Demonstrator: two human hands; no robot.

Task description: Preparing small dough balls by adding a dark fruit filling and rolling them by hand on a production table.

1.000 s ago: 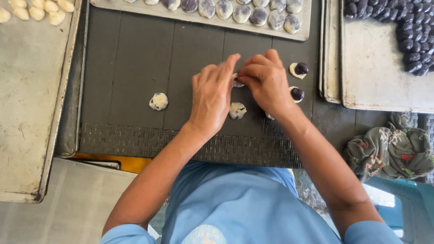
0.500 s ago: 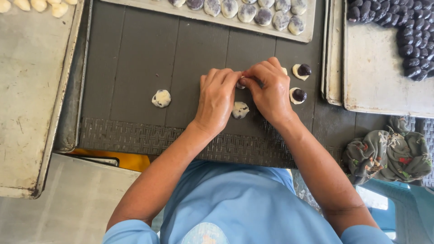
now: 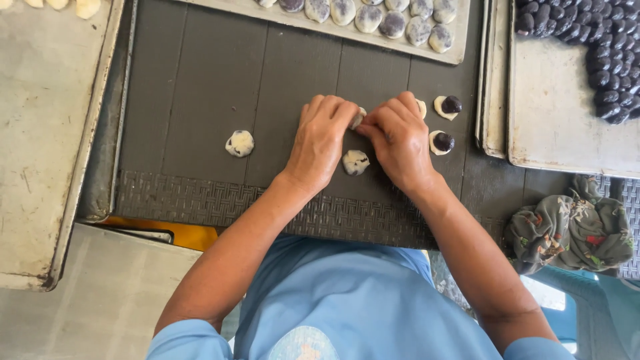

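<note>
Both hands meet over a dark ribbed mat (image 3: 200,87). My left hand (image 3: 323,140) and my right hand (image 3: 400,137) pinch one pale dough piece (image 3: 358,119) between their fingertips; most of it is hidden. A wrapped dough ball (image 3: 355,162) lies just below the hands. Another wrapped ball (image 3: 240,143) sits apart to the left. Right of my right hand lie two flat dough rounds topped with dark filling balls (image 3: 447,105) (image 3: 441,141).
A metal tray (image 3: 460,55) at the top holds a row of wrapped balls. At right, another tray (image 3: 553,127) carries several dark filling balls. A left tray (image 3: 40,133) holds pale dough pieces. A crumpled patterned cloth (image 3: 573,227) lies at lower right.
Both hands have stayed together on the dough piece, fingers working it; the camera view has shifted slightly so the trays sit higher in frame.
</note>
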